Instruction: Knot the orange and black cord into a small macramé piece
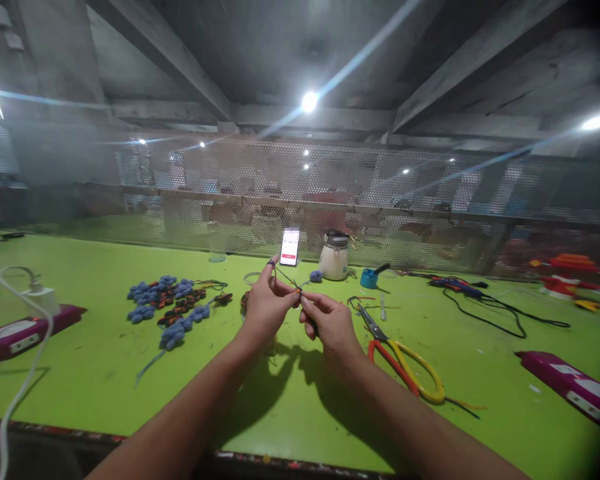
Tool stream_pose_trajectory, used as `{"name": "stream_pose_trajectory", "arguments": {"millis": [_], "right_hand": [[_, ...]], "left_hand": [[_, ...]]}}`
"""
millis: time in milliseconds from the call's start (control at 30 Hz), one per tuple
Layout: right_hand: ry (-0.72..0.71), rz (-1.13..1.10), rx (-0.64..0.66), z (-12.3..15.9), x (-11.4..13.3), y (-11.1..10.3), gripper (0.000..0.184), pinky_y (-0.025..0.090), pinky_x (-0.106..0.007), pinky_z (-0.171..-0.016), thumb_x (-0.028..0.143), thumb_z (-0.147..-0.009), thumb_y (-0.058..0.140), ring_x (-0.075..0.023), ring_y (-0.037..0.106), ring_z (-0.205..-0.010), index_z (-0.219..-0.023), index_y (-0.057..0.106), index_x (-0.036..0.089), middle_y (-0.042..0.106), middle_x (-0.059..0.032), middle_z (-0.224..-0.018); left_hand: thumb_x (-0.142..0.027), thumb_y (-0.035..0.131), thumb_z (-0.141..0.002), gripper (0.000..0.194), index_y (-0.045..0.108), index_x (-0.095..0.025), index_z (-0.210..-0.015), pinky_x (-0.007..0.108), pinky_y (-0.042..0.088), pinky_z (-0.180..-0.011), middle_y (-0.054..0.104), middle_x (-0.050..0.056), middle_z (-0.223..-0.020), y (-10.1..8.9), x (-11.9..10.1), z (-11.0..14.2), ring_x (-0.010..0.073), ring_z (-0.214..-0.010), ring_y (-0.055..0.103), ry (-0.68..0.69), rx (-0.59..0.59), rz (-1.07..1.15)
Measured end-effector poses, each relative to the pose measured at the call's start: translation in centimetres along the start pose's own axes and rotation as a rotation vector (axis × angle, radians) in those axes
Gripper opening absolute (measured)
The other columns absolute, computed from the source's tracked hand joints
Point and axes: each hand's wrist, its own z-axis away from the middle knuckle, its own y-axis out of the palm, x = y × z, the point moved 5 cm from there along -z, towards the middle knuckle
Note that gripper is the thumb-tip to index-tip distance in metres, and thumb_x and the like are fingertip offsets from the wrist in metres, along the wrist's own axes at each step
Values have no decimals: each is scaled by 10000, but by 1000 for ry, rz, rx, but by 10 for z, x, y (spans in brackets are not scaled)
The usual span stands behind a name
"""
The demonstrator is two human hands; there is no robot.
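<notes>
Left hand (267, 303): thumb and fingers pinched close on a thin dark cord (299, 290), index finger raised with a strand running up to it!
Right hand (333, 323): fingers curled, thumb tip pressing in right beside the left, pinching the same cord.
Dark cord: up between both sets of fingertips, above the green table (300, 427).
Phone (289, 247): lit upright beyond the hands, digits and a red button showing, too blurred to read surely.
Purple power strips (570, 381): pale labels, lettering unreadable.
Scissors (379, 333): right of the hands.
</notes>
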Motion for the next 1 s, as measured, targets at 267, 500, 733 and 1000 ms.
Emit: {"name": "stream_pose_trajectory", "arguments": {"millis": [267, 500, 733, 1000], "right_hand": [[-575, 556, 105, -4, 31, -8, 196, 464, -262, -581, 245, -804, 562, -150, 600, -630, -925, 693, 162, 671, -55, -745], [-797, 1284, 239, 0, 45, -7, 359, 382, -248, -580, 133, -878, 422, -158, 567, -656, -1186, 589, 210, 649, -81, -818], [-754, 1468, 328, 1, 52, -7, 502, 303, -226, -538, 36, -816, 444, -127, 517, -595, -1236, 537, 294, 657, -60, -839], [-554, 1026, 524, 0, 58, -10, 373, 381, -244, -599, 106, -841, 441, -137, 538, -652, -1145, 628, 213, 680, -50, -787]], "left_hand": [[-96, 781, -490, 993, 276, -27, -1342, 242, 421, -630, 601, -36, -556, -6, 0, -4, 117, -558, 574, -133, 37, 358], [-83, 742, -542, 915, 313, -62, -1350, 237, 413, -587, 606, -33, -535, -15, -13, -2, 108, -507, 549, -70, -24, 114], [-135, 749, -550, 797, 430, -60, -1276, 299, 450, -633, 647, 21, -597, -25, -11, -12, 167, -574, 611, -33, 70, 7], [-90, 699, -564, 724, 455, -8, -1240, 281, 433, -600, 634, 28, -604, -20, -14, -11, 146, -562, 585, -35, 143, 35]]}}
